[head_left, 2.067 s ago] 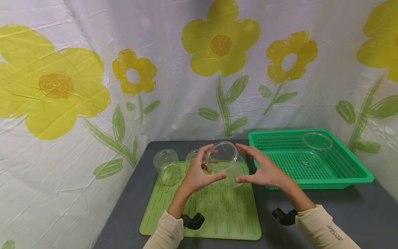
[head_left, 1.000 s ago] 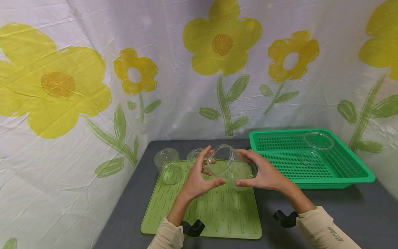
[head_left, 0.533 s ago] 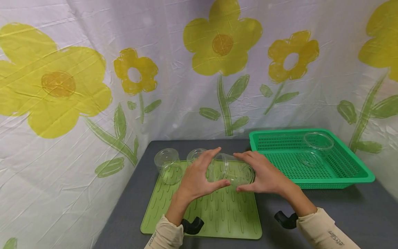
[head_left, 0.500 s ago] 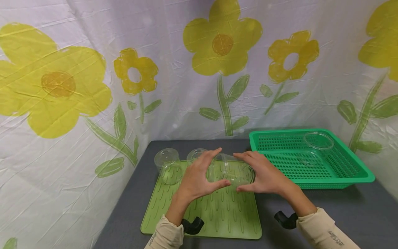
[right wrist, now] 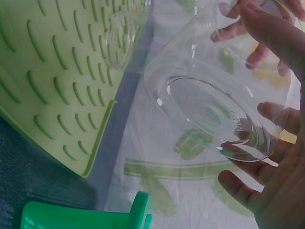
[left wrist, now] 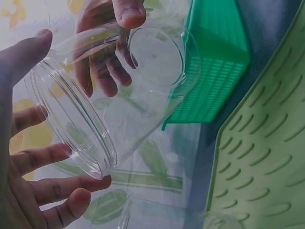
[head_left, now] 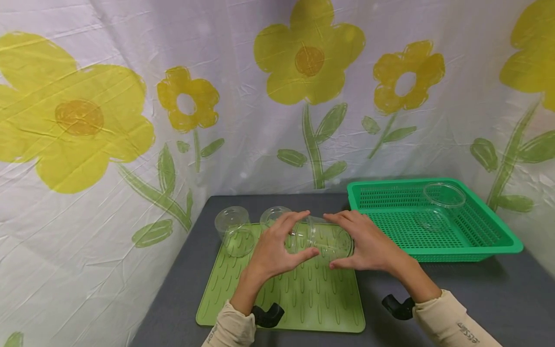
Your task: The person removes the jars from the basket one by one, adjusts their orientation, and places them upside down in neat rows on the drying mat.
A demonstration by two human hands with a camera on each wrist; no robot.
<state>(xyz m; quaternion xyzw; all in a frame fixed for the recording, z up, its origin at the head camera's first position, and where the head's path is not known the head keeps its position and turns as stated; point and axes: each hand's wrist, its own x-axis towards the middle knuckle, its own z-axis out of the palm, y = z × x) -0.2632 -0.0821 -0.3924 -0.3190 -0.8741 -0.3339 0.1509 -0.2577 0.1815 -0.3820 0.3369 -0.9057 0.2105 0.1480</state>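
A clear plastic cup lies sideways in the air above the green mat, held between both hands. My left hand grips its wide ridged end; in the left wrist view, thumb and fingers curve round that rim. Whether a lid sits there I cannot tell. My right hand holds the base end, its thumb and fingers around the cup's round bottom in the right wrist view. Two more clear cups stand at the back of the mat, one at left and one behind my left hand.
The green ribbed mat lies on a dark grey table. At right stands a green perforated basket with another clear cup in it. A flower-print curtain hangs behind the table.
The cup between my hands has turned from facing up and tilted to lying sideways, its rim toward the left. Both hands have lowered slightly; since half a second ago little differs.
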